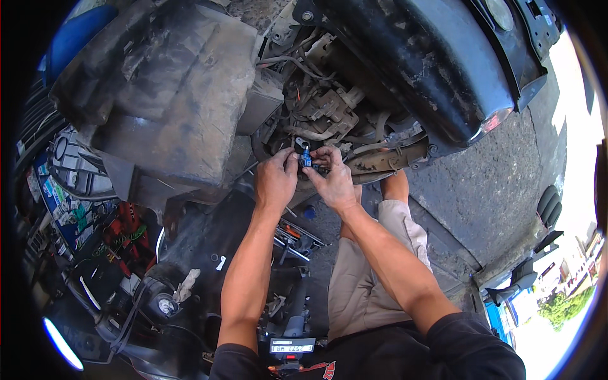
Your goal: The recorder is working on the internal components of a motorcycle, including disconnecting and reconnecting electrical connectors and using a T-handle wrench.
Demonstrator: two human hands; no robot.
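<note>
Dark shirt (pixel 392 354) lies nearest me. Below-left of the black curved panel (pixel 430 57), the right hand (pixel 335 182) pinches a small blue part (pixel 307 158); whether the left hand (pixel 277 178) grips, I cannot tell. I judge it light, stiff; hold its sides.

Head cam = L one of a fisheye pair, worn on the person's head, looking down & slightly fwd. V. wide, upright, unmirrored; edges bend nr rim. Dark shirt (pixel 405 354) at btm, close; L hand (pixel 277 178) & R hand (pixel 332 176) approx. ctr, car parts (pixel 326 114) just beyond.
</note>
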